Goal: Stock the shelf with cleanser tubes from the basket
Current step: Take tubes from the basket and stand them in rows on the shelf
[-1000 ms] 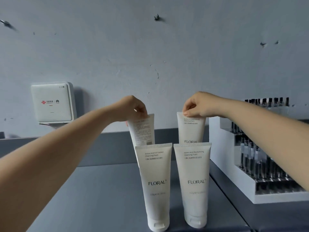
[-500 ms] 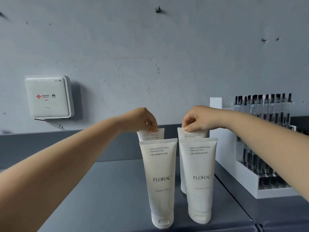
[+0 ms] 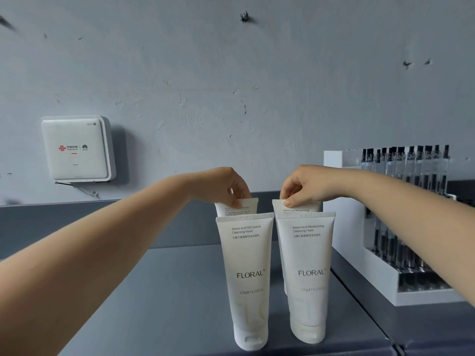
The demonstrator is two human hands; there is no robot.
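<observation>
While my left hand (image 3: 228,187) pinches the top of one back tube (image 3: 237,207) and my right hand (image 3: 302,187) pinches the other back tube (image 3: 298,207), both behind the front tubes (image 3: 248,278) near the shelf's (image 3: 154,291) front edge, I should set them down straight and let go softly.

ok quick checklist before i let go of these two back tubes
1. Left hand pinches the back left tube by its top edge: ok.
2. Right hand pinches the back right tube by its top edge: ok.
3. Back tubes' caps resting on the shelf: cannot tell, hidden behind the front row.
4. Front left tube upright on its cap: ok.
5. Front right tube upright on its cap: ok.
6. Back tubes in line behind the front ones: ok.
</observation>
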